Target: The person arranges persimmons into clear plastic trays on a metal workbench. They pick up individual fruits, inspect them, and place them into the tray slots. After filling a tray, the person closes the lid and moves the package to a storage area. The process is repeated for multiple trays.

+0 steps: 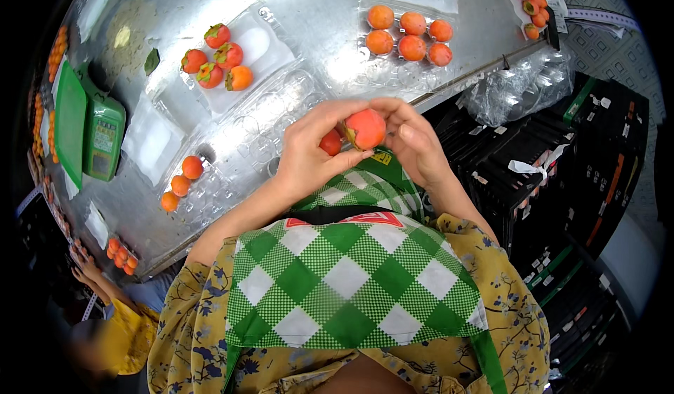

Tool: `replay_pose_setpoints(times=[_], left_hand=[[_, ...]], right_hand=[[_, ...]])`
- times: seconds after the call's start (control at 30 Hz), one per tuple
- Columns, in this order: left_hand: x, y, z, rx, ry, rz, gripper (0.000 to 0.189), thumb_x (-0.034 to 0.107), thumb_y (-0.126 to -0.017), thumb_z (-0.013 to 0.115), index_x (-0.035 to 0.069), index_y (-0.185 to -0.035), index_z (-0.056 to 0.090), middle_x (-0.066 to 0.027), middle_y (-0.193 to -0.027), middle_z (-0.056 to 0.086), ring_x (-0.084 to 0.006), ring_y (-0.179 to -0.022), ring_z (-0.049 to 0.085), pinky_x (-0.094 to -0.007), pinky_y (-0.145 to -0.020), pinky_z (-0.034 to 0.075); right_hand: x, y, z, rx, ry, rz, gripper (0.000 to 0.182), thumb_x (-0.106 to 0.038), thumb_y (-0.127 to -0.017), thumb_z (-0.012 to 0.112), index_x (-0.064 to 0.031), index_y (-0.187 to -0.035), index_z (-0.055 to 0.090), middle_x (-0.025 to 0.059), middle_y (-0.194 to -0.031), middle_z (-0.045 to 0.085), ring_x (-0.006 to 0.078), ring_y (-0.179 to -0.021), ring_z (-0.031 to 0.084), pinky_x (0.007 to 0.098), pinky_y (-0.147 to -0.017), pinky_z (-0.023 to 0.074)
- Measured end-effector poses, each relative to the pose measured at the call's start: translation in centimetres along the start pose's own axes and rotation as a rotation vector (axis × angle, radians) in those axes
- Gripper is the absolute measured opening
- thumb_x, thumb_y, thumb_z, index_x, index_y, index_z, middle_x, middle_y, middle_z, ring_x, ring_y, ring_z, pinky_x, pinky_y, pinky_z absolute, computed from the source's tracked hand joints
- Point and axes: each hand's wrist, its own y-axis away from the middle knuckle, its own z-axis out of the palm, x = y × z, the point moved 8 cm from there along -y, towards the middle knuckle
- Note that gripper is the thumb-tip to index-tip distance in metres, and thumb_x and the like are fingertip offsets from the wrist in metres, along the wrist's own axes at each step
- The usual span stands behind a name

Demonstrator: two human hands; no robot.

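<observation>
Near the table edge, my left hand (310, 146) is closed around two persimmons: one persimmon (365, 129) between thumb and fingers, its leafy calyx towards the palm, and a second persimmon (330, 143) deeper in the palm. My right hand (413, 136) is cupped at the right side of the first persimmon, fingers curled and thumb raised; whether it bears any weight is hard to tell. Beyond lie several persimmons with leafy tops (229, 55) on white sheeting. A clear plastic tray (253, 141) holds three persimmons (180, 186) in a row at its left end.
Another clear tray of persimmons (412, 41) lies at the back. A green scale (105, 130) stands at the left of the metal table (310, 4). Stacked black crates (590, 157) and clear plastic packaging (521, 86) are to the right. A co-worker's hands (87, 267) show at lower left.
</observation>
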Motion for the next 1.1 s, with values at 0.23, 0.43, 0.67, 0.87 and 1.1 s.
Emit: replay_pose_setpoints(times=[0.23, 0.43, 0.67, 0.87, 1.1], left_hand=[[1.8, -0.1, 0.5, 0.019, -0.308, 0.32, 0.056, 0.004, -0.06, 0.08, 0.006, -0.114, 0.063, -0.0117, -0.109, 0.066, -0.0274, -0.093, 0.066, -0.0348, -0.077, 0.054], [0.3, 0.0, 0.3, 0.004, -0.294, 0.222, 0.059, 0.004, -0.065, 0.079, 0.006, -0.121, 0.06, -0.0122, -0.115, 0.063, -0.0211, -0.087, 0.065, -0.0293, -0.072, 0.053], [-5.0, 1.4, -1.4, 0.072, 0.29, -0.387, 0.068, 0.003, -0.075, 0.076, 0.004, -0.135, 0.045, -0.0124, -0.118, 0.059, -0.0077, -0.074, 0.058, -0.0225, -0.064, 0.049], [-6.8, 2.9, -1.3, 0.11, 0.501, -0.597, 0.056, 0.006, -0.082, 0.07, 0.003, -0.132, 0.046, -0.0116, -0.107, 0.062, -0.0103, -0.077, 0.06, -0.0231, -0.07, 0.049], [-7.0, 3.6, 0.1, 0.047, 1.034, -0.748, 0.049, 0.028, -0.093, 0.056, 0.0, -0.131, 0.045, -0.0139, -0.108, 0.061, -0.0199, -0.097, 0.06, -0.0344, -0.087, 0.05]], right_hand=[[2.1, 0.1, 1.2, -0.075, -0.118, 0.169, 0.049, -0.033, -0.088, 0.061, 0.0004, -0.123, 0.053, 0.005, -0.111, 0.058, 0.0113, -0.101, 0.053, 0.0269, -0.087, 0.0435], [0.9, -0.8, -0.5, -0.006, -0.042, 0.034, 0.044, -0.015, -0.082, 0.069, 0.0025, -0.119, 0.054, 0.0075, -0.107, 0.061, 0.0141, -0.097, 0.058, 0.0289, -0.088, 0.0462], [-3.7, -2.4, -3.8, 0.258, 0.783, -0.377, 0.043, -0.01, -0.071, 0.075, -0.0022, -0.111, 0.059, 0.0074, -0.105, 0.064, 0.0154, -0.094, 0.061, 0.0313, -0.083, 0.0485], [-4.9, -3.0, -3.1, 0.357, 1.103, -0.557, 0.044, -0.008, -0.066, 0.076, -0.0045, -0.107, 0.06, 0.0094, -0.099, 0.063, 0.0254, -0.088, 0.061, 0.0355, -0.08, 0.0486], [-4.3, -4.6, -2.4, 0.396, 1.595, -0.678, 0.043, -0.009, -0.064, 0.076, -0.0086, -0.103, 0.061, 0.0055, -0.104, 0.061, 0.0262, -0.095, 0.054, 0.0378, -0.08, 0.0413]])
